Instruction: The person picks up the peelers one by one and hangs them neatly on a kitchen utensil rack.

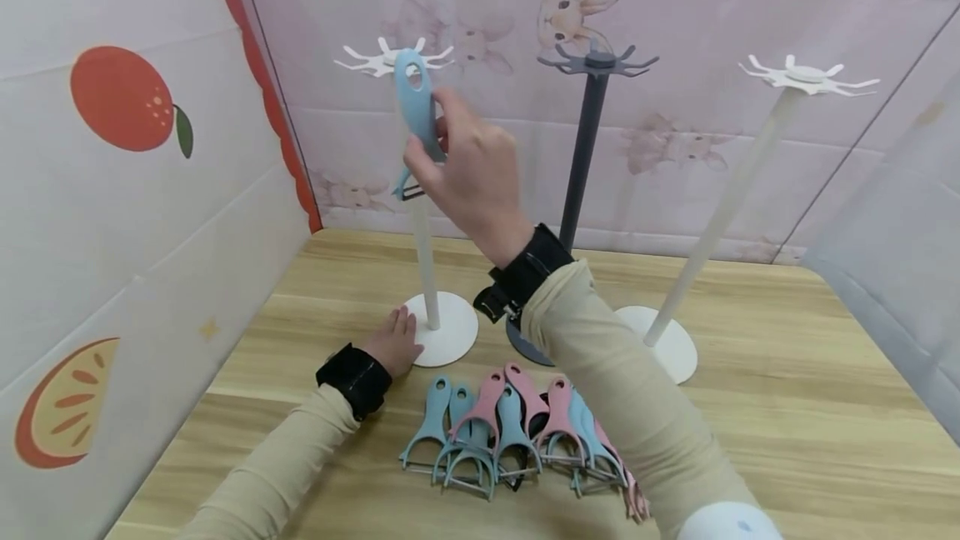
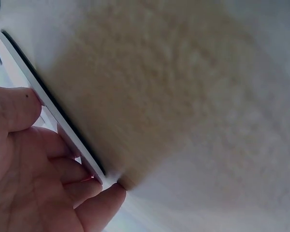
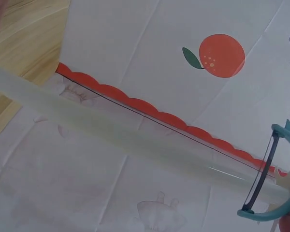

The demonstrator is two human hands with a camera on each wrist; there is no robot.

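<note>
My right hand (image 1: 472, 169) pinches a blue peeler (image 1: 415, 102) upright, its holed handle end up, in front of the hooks of the left white stand (image 1: 386, 59). Whether the peeler touches a hook I cannot tell. In the right wrist view, the blade end of the peeler (image 3: 275, 215) shows at the right edge beside the stand's pale pole (image 3: 116, 135). Down on the table, my left hand (image 1: 395, 342) rests on that stand's round white base (image 1: 453, 332); in the left wrist view the fingers of the hand (image 2: 43, 169) lie at the edge of the base (image 2: 63, 118).
A dark stand (image 1: 585, 140) rises in the middle and another white stand (image 1: 705, 232) leans at the right, both with hooked tops. Several blue and pink peelers (image 1: 513, 432) lie in a pile on the wooden table (image 1: 795, 407) near the front. Printed cloth walls surround the table.
</note>
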